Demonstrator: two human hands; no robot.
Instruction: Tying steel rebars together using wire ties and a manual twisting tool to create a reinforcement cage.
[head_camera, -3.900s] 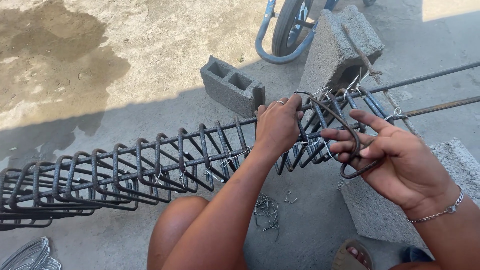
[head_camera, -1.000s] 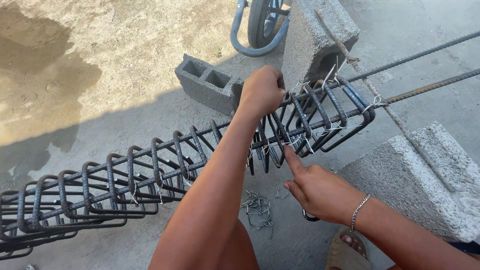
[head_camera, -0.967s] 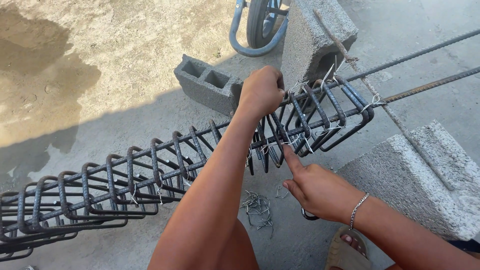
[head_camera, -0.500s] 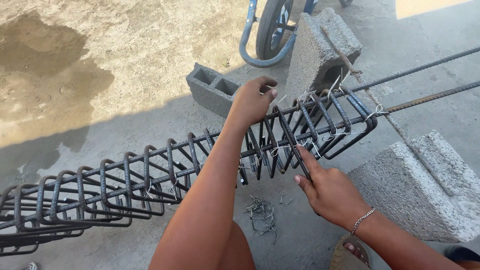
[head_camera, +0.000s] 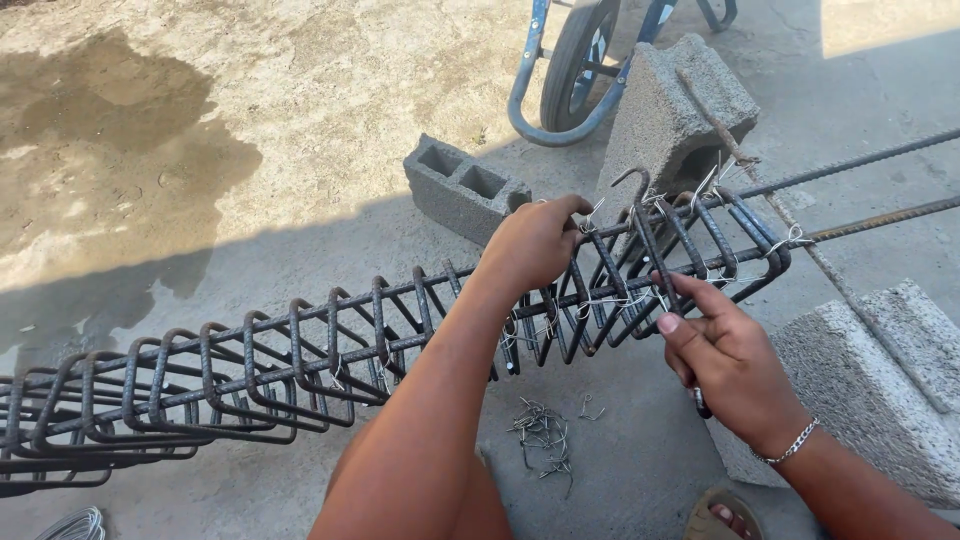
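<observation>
A long rebar cage (head_camera: 300, 350) of dark square stirrups on lengthwise bars runs from the lower left to the upper right, its right end resting between concrete blocks. My left hand (head_camera: 535, 240) is closed over the cage's top bar. My right hand (head_camera: 725, 355) pinches the lower side of one tilted stirrup (head_camera: 650, 245), whose hooked end sticks up above the cage. A dark tool end (head_camera: 700, 402) shows under my right palm. Thin wire ties (head_camera: 610, 300) hang at several crossings near both hands.
A small pile of bent wire ties (head_camera: 545, 435) lies on the concrete below the cage. A hollow block (head_camera: 465, 185), an upright block (head_camera: 680, 105) and a block at right (head_camera: 880, 380) stand around. A blue wheelbarrow frame (head_camera: 560, 80) is behind. A sandalled foot (head_camera: 725, 512) shows at the bottom edge.
My right hand held a loose stirrup earlier, then dropped below the cage, and has now risen to pinch a stirrup on the cage. My left hand stayed on the top bar.
</observation>
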